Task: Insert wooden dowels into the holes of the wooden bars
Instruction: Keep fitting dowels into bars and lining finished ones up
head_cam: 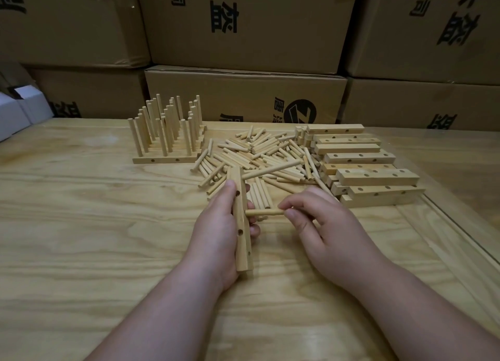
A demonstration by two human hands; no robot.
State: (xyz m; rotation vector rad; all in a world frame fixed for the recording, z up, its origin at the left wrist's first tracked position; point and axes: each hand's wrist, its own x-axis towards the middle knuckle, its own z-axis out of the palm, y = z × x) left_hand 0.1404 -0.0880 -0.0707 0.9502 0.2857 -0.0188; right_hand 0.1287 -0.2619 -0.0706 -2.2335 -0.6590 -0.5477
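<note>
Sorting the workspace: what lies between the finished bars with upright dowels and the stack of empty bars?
In the head view, a loose pile of dowels on the table.

At the centre of the frame a loose pile of dowels (pixel 259 155) lies on the desk (pixel 81 225), with the finished bars with upright dowels (pixel 167 136) to its left and a stack of empty bars (pixel 362 166) to its right. Cardboard boxes (pixel 243 36) fill the upper frame behind them. Below the pile, the left hand (pixel 219 233) holds a bar (pixel 242 220) on end, and right of it the right hand (pixel 324 225) holds a dowel (pixel 263 212) whose tip touches the bar's side.
</note>
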